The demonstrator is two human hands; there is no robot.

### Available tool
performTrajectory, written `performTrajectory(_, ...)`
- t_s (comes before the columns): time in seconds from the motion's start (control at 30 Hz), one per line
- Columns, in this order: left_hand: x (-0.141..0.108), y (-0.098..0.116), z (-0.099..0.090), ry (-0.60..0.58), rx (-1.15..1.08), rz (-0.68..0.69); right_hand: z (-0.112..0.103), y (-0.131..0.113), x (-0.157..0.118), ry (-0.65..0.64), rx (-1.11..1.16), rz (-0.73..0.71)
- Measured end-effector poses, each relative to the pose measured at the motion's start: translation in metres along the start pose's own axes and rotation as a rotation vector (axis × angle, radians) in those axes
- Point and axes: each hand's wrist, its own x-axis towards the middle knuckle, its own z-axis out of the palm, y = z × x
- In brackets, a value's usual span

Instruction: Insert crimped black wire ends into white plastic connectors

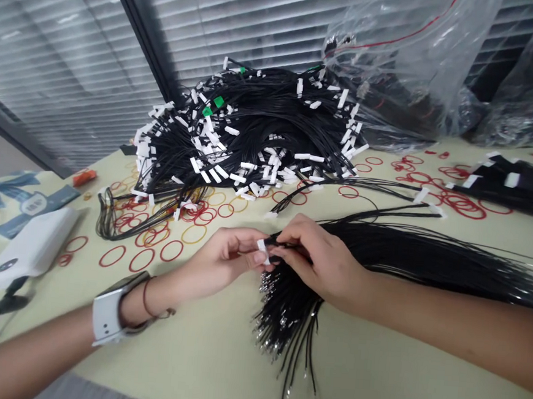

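Between the thumb and fingers of my left hand (238,256) is a small white connector (263,251), held upright. My right hand (317,259) meets it from the other side, its thumb and forefinger pinched on a thin black wire (286,244) at the connector's edge. Where the wire enters the connector is mostly hidden by my fingers. Beneath and beside my right hand lies a thick bundle of loose black wires (410,254); their shiny metal-tipped ends fan out towards me below both hands.
A large heap of black cables with white connectors (263,125) stands behind my hands. Red and yellow rubber bands (170,250) lie scattered left. A white power bank (27,251) with a plugged cable sits far left. Clear plastic bags (411,63) stand at the back right.
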Motion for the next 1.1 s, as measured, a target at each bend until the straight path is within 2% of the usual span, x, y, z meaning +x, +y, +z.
performTrajectory(0.17, 0.007, -0.001, -0.013, 0.074, -0.014, -0.011, -0.002, 0.003, 0.001, 0.126, 0.051, -0.025)
performTrajectory(0.27, 0.006, -0.003, -0.016, 0.076, -0.018, -0.011, -0.005, 0.001, 0.001, 0.287, -0.033, -0.054)
performTrajectory(0.3, 0.005, -0.004, -0.016, 0.073, -0.016, -0.006, -0.005, 0.0, 0.0, 0.304, -0.054, -0.084)
performTrajectory(0.33, 0.005, -0.004, -0.016, 0.068, -0.012, 0.002, -0.005, -0.001, 0.0, 0.283, -0.059, -0.119)
performTrajectory(0.4, 0.005, -0.006, -0.016, 0.053, 0.001, 0.018, -0.002, -0.003, 0.0, 0.15, -0.031, -0.159)
performTrajectory(0.47, 0.005, -0.007, -0.016, 0.038, 0.018, 0.025, 0.001, -0.002, 0.001, 0.042, -0.007, -0.116)
performTrajectory(0.5, 0.005, -0.007, -0.016, 0.034, 0.026, 0.024, 0.003, -0.002, 0.001, 0.029, -0.005, -0.076)
performTrajectory(0.9, 0.005, -0.005, -0.016, 0.006, 0.07, -0.011, 0.004, 0.004, 0.003, 0.078, 0.043, 0.213)
performTrajectory(1.1, 0.007, -0.007, -0.018, -0.011, 0.089, -0.035, 0.003, 0.005, 0.003, 0.038, 0.09, 0.253)
